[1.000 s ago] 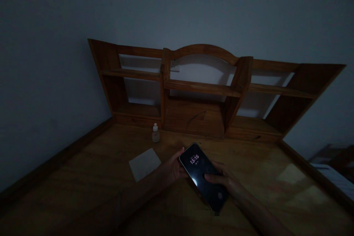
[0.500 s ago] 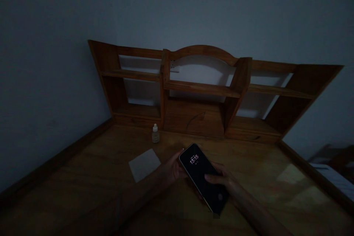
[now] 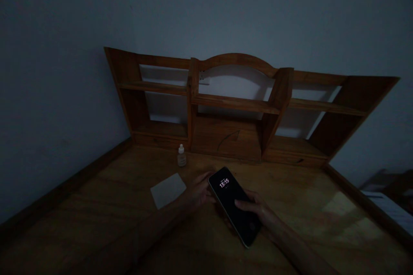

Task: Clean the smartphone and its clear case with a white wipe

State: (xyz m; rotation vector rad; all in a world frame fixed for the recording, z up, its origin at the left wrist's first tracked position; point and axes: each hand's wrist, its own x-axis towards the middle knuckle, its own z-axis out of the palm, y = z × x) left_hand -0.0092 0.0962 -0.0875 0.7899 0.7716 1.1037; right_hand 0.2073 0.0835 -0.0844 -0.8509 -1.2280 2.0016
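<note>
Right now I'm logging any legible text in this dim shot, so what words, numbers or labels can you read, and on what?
"13:15" on the lit screen of the phone, held between the left hand and right hand.
Smaller marks around the time: too small to read.
Small bottle: label too dark to read.
White sheet: no text visible.

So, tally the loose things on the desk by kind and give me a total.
Phone: 1, in both hands
Small bottle: 1
Pale square sheet: 1
Total: 3
</note>
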